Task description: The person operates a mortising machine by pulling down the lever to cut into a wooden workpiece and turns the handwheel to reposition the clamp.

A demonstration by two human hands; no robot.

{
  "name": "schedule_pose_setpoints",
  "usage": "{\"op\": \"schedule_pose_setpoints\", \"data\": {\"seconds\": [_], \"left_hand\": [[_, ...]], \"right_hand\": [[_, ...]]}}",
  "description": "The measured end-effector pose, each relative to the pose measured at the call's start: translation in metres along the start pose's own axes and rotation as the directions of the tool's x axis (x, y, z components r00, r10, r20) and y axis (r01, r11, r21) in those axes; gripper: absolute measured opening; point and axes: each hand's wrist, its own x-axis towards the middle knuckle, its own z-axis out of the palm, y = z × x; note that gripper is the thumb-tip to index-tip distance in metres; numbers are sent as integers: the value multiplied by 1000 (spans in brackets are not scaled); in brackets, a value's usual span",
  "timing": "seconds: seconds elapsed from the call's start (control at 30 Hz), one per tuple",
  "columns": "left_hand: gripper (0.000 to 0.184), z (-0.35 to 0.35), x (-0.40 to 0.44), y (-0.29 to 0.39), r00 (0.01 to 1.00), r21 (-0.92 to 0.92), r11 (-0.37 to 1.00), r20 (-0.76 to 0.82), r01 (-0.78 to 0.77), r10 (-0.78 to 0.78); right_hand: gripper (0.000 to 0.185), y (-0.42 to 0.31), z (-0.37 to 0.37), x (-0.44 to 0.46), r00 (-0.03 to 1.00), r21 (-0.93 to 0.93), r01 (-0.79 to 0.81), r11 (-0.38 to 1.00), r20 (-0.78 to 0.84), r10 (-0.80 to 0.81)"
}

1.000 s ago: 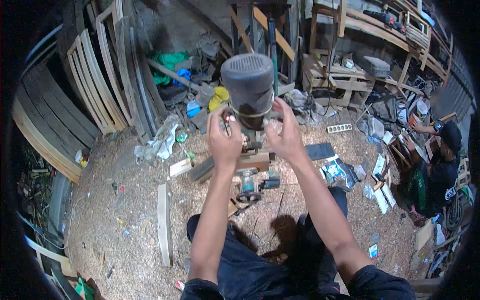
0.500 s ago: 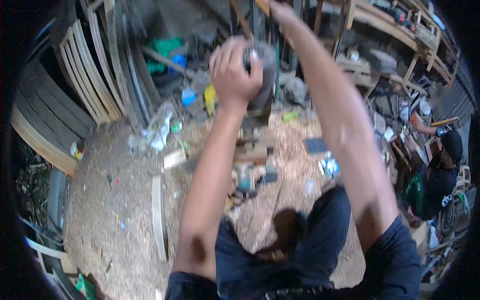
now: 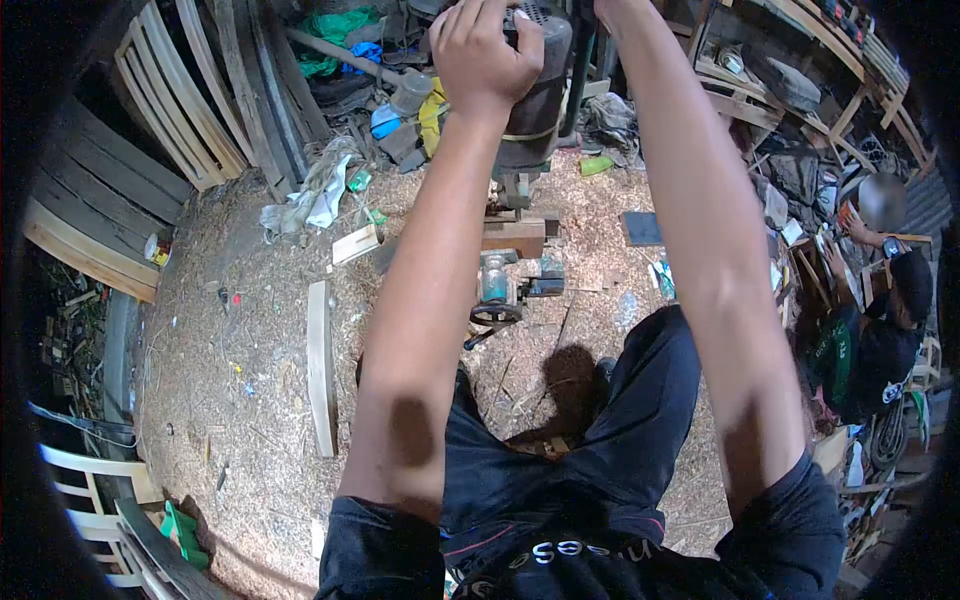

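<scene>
The dark cylindrical machine head (image 3: 540, 90), with a vented top, stands upright at the upper middle. My left hand (image 3: 485, 50) lies over its top left side, fingers bent round the edge. My right arm stretches up past the machine's right side, beside a dark upright pole (image 3: 580, 70); its hand is beyond the top edge of the view. Below the machine head are a brown wooden block (image 3: 515, 238), a greenish vise-like part (image 3: 494, 280) and a dark handwheel (image 3: 496, 315).
A pale board (image 3: 320, 365) lies on the shavings-covered floor (image 3: 240, 330) at left. Slatted wooden frames (image 3: 175, 100) lean at the upper left. A flat dark piece (image 3: 643, 229) lies right of the machine. Another person (image 3: 880, 340) sits at the far right among wood pieces.
Both hands were round the machine head's lower part. My left hand has moved onto its top, and my right hand has let go and reached up out of view. The camera view has tilted down.
</scene>
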Motion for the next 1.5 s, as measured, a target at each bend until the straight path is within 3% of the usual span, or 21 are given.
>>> {"op": "schedule_pose_setpoints", "data": {"seconds": [0.03,0.07,0.17,0.2,0.33,0.47,0.6,0.8,0.93,1.07,1.27,1.5], "left_hand": [[23,2,-2,-1,1000,-7,1000,-1,-2,2],[23,3,-4,-2,1000,-13,1000,-4,-4,4],[23,-3,-9,2,1000,-21,999,-5,-24,24],[23,-2,-10,1,999,7,1000,-15,-30,30],[23,3,-9,-4,998,0,998,-36,-58,58],[22,-2,-11,-1,999,-41,998,5,-39,39],[22,1,-14,-4,999,-16,999,-23,-50,49],[21,1,-16,-4,997,-1,998,-33,-62,62],[21,0,-18,-4,997,-18,998,-37,-64,64],[21,-2,-19,-3,996,-17,997,-51,-74,73],[21,-2,-22,-4,995,-4,997,-47,-83,83],[20,-2,-24,-6,996,0,996,-27,-91,91]], "right_hand": [[53,-6,-4,-25,996,-72,16,997,-90,-22],[52,13,-12,-27,989,224,93,970,91,-116],[51,19,-21,-35,973,303,127,944,148,-179],[48,20,-18,-40,975,335,170,927,75,-207],[38,22,-25,-50,986,302,83,950,111,-121],[38,30,-24,-65,956,401,248,882,48,-290],[36,40,-32,-72,953,422,231,877,82,-291],[35,41,-32,-98,948,549,270,791,-6,-320],[32,50,-43,-107,950,577,190,794,94,-297],[32,55,-47,-121,932,576,266,773,51,-359],[31,67,-59,-134,879,597,306,742,122,-460],[32,73,-68,-158,914,633,207,746,148,-379]]}}
